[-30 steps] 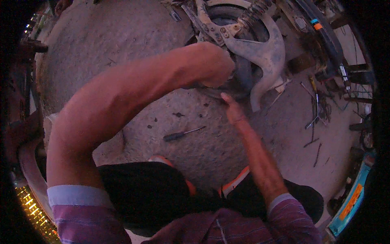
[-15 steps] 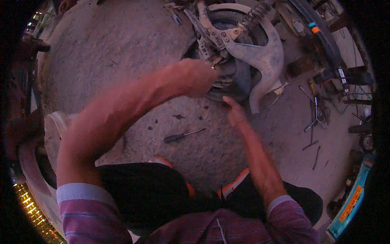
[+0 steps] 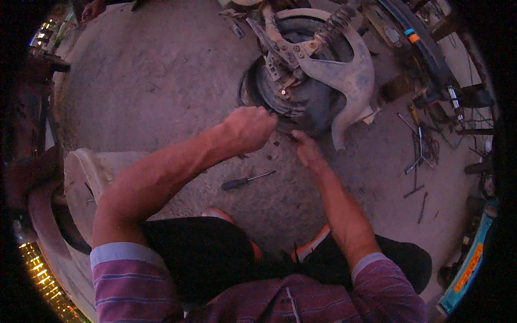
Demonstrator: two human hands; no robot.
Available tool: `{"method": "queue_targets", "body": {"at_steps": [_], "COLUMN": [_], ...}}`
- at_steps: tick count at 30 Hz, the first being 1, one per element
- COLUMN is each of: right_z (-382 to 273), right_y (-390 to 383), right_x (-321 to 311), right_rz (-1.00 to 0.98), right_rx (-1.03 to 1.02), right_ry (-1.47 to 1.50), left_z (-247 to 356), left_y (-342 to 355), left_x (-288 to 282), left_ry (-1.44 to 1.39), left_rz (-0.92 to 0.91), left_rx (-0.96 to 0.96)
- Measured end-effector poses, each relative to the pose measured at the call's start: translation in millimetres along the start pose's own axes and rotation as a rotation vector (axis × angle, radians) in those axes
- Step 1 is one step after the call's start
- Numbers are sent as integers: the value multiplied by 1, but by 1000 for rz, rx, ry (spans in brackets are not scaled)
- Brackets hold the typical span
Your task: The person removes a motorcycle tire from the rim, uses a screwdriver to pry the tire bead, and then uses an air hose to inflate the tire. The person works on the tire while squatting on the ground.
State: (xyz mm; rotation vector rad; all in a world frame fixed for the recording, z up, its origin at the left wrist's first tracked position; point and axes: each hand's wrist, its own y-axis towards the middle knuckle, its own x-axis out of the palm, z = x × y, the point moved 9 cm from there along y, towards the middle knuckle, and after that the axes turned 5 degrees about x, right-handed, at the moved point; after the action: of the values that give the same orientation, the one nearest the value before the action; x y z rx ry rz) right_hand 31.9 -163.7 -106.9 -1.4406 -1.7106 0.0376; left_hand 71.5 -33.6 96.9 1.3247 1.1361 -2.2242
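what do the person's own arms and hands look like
The left hand and right hand are bare, with no gloves showing. Both short sleeves are purple with thin, paler stripes, ending in plain pale bluish-grey bands.

the purple striped shirt has pale cuffs; trousers are black, shoes orange-edged.

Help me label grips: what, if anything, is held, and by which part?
Can't be told: the left hand is curled, hiding any contents; the right hand is near the wheel, its grip unclear.
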Motion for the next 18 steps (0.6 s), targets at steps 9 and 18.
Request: {"method": "queue_targets", "body": {"at_steps": [9,18], "right_z": [-5,5], "right_y": [-13,-5], "right_x": [-11,-18], "right_rz": [86,145], "right_rx": [7,75], "right_ry": [-89,12], "left_z": [-25,-54], "left_y": [-53,-80], "left_x": [-27,179], "left_ry": [-130,-433], "left_rz": [-34,-415], "left_rx": [4,63]}}
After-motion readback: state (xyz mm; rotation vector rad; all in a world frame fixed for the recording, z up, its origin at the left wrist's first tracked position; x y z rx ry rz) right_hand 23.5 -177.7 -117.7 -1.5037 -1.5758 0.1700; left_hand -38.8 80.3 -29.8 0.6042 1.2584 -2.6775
